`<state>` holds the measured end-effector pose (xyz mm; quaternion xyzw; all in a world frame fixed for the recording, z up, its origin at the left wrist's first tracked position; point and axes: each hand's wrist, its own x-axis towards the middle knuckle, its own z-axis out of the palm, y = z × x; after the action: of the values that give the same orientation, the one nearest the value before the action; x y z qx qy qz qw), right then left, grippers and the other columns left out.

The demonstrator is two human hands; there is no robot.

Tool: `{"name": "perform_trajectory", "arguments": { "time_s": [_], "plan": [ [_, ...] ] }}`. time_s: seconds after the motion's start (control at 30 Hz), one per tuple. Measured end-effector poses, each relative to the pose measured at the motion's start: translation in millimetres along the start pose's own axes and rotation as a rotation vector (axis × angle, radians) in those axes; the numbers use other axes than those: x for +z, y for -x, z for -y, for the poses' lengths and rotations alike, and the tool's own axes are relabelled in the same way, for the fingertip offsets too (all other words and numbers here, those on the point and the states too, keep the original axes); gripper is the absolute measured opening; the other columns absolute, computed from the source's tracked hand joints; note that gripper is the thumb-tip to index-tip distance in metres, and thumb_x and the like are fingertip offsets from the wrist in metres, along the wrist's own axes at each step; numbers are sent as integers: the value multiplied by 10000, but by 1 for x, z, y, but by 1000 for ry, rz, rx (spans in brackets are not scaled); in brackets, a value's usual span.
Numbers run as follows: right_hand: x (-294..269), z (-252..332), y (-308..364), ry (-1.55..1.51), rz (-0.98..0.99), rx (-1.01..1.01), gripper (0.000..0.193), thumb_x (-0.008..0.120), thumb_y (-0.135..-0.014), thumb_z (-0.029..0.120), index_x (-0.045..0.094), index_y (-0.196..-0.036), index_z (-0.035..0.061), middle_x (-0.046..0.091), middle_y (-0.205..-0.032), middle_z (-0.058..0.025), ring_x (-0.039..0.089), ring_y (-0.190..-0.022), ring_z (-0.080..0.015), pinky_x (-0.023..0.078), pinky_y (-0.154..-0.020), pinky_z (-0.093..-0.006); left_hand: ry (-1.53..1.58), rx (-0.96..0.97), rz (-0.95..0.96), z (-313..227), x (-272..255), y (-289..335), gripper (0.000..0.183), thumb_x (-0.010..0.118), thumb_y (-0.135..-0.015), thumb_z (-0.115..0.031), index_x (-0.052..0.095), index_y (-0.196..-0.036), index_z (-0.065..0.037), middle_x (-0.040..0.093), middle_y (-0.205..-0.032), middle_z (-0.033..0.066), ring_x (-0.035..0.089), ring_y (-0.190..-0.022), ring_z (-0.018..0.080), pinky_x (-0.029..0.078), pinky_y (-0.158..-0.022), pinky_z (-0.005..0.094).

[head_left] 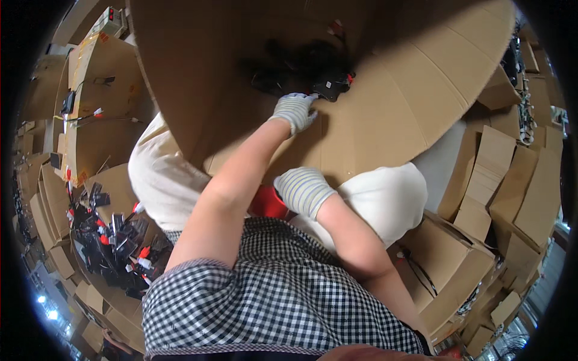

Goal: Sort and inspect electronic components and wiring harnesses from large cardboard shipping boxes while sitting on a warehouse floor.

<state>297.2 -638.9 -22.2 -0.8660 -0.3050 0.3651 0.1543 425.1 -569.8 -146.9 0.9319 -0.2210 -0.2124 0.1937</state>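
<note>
My left hand (294, 112), in a striped knit glove, reaches into a large cardboard box (415, 90). Its fingers are stretched out and the thumb stands apart. The fingertips are at the near edge of a flat black electronic part (331, 88), which has a small white label and a red tip. Behind that lies a dark heap of black cabled parts (295, 60), mostly lost in shadow. My right hand (304, 191), gloved the same way, is closed low between my thighs, in front of a red surface (268, 203). Whatever its curled fingers hold is hidden.
To my left, an open carton (120, 186) holds many black parts with red and white connectors (117, 240). A taped carton (99, 102) stands beyond it. Several cartons crowd the right, among them one with a black cable (421, 271) inside. The big box's rim curves around my reach.
</note>
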Motion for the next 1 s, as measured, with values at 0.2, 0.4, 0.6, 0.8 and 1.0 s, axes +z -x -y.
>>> {"name": "perform_trajectory", "arguments": {
  "time_s": [0.2,0.4,0.6,0.8,1.0],
  "plan": [
    [-21,-22,2,-145,82,114,192,508,-805,148,672,-841,55,672,-791,-157,662,-777,-308,523,-667,-431,-13,-330,43,24,88,-73,527,566,-810,-377,479,-1279,-153,472,-1319,135,426,-1223,326,344,-1022,442],
    [-24,-52,1,-147,-178,96,202,444,-874,175,588,-843,38,638,-724,-162,627,-671,-338,487,-579,-473,-1,-164,101,37,91,-73,418,569,-823,-332,542,-1197,-148,554,-1193,171,513,-1108,354,425,-917,450],
    [-23,-67,-1,-110,-273,182,191,466,-891,213,594,-884,72,641,-753,-157,625,-685,-336,486,-602,-464,140,-60,229,33,52,19,252,588,-848,-227,593,-1055,-83,630,-1000,171,607,-908,327,482,-791,422],
    [-22,-65,3,-838,-627,171,376,614,-873,228,561,-1183,21,656,-819,-129,614,-679,-201,497,-680,-297,1355,-286,-114,5,3,141,167,592,-907,-177,568,-1031,-67,546,-886,-36,471,-819,70,406,-756,220],
    [-34,-25,11,-1524,-306,-80,416,608,-868,173,517,-1213,-40,605,-716,-36,549,-619,-80,466,-593,-207,1392,-291,-249,-13,-30,198,234,637,-874,-200,591,-1059,-64,534,-883,-31,466,-805,61,403,-733,220]
  ]
}}
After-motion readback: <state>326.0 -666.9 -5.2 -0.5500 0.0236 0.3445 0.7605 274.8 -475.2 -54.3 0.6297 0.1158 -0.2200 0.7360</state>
